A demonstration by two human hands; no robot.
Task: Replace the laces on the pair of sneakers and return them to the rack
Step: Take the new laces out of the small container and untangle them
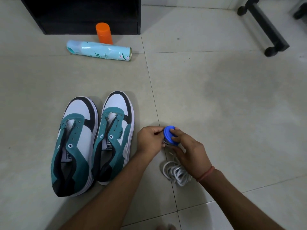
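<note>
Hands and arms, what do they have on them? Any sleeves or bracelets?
No sleeves show: both arms are bare as far as the picture's lower edge. The right arm has a thin orange-red thread band round the wrist. The left hand and right hand wear no gloves, and I see no rings or watch.
</note>
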